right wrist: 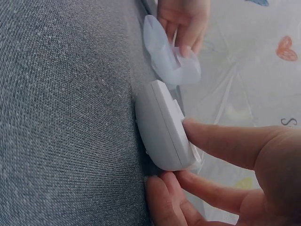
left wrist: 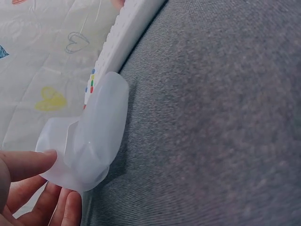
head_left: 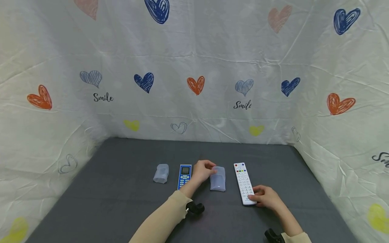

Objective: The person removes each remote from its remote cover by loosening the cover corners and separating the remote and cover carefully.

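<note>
Right hand: the right hand [head_left: 266,197] grips the near end of the white remote [head_left: 244,182], thumb on the button face and the other fingers curled against its near edge and right side, as the right wrist view shows.
White remote: it lies flat on the grey tabletop [head_left: 121,189], long axis running near to far, its coloured buttons at the far end, which sticks out well beyond the hand.
Left hand: the left hand [head_left: 203,170], reaching out of a beige sleeve [head_left: 164,219], pinches the far left corner of the translucent silicone cover [head_left: 218,178] between thumb and fingertips.
Translucent silicone cover: it sits between the two remotes, just left of the white one; in the left wrist view its open mouth is held at the fingertips while its closed end points along the tabletop toward the white remote.
Blue remote: the blue remote [head_left: 184,176] lies flat just left of the left hand, screen at the far end.
Second cover: a second translucent cover [head_left: 161,173] rests further left, apart from both hands.
Backdrop: a white cloth with hearts [head_left: 194,84] walls the table on three sides.
</note>
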Demonstrator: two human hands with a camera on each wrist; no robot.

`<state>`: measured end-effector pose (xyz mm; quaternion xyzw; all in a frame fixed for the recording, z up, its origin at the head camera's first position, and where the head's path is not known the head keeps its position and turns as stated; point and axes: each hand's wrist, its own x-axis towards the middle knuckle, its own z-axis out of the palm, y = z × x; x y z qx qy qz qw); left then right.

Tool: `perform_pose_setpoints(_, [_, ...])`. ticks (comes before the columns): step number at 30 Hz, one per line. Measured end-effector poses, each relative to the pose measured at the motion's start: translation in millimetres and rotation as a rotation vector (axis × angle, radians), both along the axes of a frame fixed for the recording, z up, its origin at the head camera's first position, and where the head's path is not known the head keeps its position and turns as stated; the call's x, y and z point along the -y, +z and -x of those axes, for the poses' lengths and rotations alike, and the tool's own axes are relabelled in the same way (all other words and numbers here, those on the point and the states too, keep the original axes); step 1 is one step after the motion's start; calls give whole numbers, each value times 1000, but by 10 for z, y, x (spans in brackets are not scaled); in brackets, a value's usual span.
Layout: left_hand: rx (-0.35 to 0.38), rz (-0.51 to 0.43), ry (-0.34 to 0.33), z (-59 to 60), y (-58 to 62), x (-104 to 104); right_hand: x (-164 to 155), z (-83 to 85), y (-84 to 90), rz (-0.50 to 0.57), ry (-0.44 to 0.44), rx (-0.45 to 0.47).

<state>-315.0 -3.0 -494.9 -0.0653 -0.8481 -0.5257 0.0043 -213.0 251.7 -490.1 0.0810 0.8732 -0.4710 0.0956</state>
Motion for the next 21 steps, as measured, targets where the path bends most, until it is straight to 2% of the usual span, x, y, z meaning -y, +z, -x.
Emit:
perform_pose_setpoints(9, [27, -17, 50, -11, -24, 13, 1, 51, -5, -27, -27, -31])
perform_pose_setpoints(14, [28, -9, 66, -18, -38, 39, 6, 67, -7, -22, -6, -19])
perform_pose_setpoints(18, [50, -29, 44, -18, -9, 66, 2, 71, 11, -17, 6, -12])
perform_pose_setpoints(21, [72, -51, 18, -31, 66, 151, -19, 66, 55, -25, 13, -13])
